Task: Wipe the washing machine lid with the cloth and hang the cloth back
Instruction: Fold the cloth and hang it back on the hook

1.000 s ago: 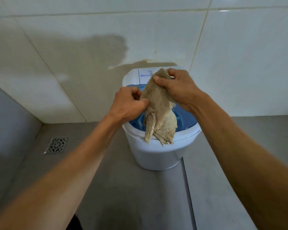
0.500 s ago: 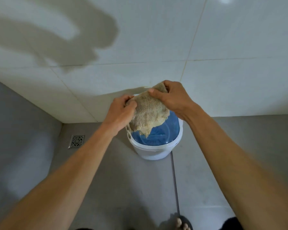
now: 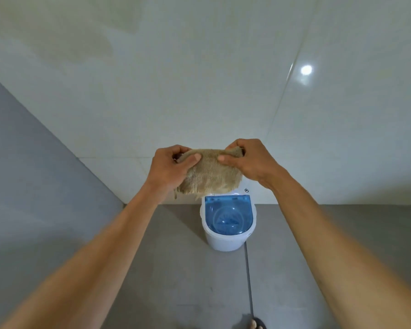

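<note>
A grey floor [image 3: 180, 269] runs up to a pale tiled wall [image 3: 199, 79], with a foot in a dark sandal [image 3: 256, 325] at the near edge of the view. Two bare forearms reach forward from there, and between them the cloth [image 3: 210, 173] is held up in the air, stretched sideways along its top edge. The left hand [image 3: 170, 168] is closed on the cloth's left end, thumb pressed on its front; the right hand [image 3: 250, 161] pinches the right end the same way, so the cloth's frayed lower edge hangs just below both hands. Beyond and below the hands, a little toward the right one, stands the small white washing machine [image 3: 226, 241] with its blue see-through lid [image 3: 228, 217] shut, well clear of the cloth. With the cloth lifted off and spread out flat, the wiping looks finished, though the lid's cleanness cannot be judged from here. What seems left is hanging the cloth back; no hook or rail shows on the wall ahead.
</note>
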`<state>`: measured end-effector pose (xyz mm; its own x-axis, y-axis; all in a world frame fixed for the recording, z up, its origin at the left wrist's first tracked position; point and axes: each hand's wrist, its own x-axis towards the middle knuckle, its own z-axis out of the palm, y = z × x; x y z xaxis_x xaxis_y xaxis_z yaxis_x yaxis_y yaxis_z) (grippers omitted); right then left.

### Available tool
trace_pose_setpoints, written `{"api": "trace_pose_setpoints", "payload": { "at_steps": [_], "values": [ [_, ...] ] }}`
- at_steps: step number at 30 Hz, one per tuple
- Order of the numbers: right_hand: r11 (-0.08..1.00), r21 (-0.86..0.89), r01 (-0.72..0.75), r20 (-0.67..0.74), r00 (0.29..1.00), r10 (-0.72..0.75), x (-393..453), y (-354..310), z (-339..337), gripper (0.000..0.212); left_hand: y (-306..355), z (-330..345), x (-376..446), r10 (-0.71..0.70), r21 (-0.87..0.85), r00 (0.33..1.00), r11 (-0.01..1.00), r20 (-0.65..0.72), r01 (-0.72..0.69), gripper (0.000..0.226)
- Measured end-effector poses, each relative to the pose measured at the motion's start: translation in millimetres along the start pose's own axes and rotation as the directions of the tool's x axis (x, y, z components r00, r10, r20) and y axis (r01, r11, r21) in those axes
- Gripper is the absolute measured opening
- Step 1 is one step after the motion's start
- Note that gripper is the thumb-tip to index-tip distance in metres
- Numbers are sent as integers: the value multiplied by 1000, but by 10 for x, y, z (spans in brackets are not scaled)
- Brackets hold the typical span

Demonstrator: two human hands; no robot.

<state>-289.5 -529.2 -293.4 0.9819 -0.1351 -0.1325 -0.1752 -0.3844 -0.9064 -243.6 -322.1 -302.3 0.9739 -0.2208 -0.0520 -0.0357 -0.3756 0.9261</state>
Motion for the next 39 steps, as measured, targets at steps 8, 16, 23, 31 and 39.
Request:
{"api": "trace_pose_setpoints", "payload": {
  "at_steps": [8, 16, 23, 31, 39],
  "values": [
    [975, -183, 129, -57, 988, -142, -518, -1145, -48, 23, 921, -832, -421, 82, -2, 995, 997, 51, -82, 17],
    [960, -148, 239, -67, 966, -251, -642, -1885, 134, 17, 1306, -1384, -731, 163, -169, 985, 971, -58, -171, 18],
    [893, -152, 425, -9, 902, -431, -344, -2543, 389, 21, 1446, -2002, -529, 209, -140, 950, 959, -231, -245, 14],
    [826, -185, 532, 107, 847, -521, 355, -3021, 513, 9, 1520, -2543, 4, 253, -35, 935, 962, -249, -270, 12],
    [759, -162, 631, 224, 772, -594, 1078, -3456, 697, 13, 1628, -2971, 469, 270, -47, 911, 953, -312, -299, 18]
  ]
}}
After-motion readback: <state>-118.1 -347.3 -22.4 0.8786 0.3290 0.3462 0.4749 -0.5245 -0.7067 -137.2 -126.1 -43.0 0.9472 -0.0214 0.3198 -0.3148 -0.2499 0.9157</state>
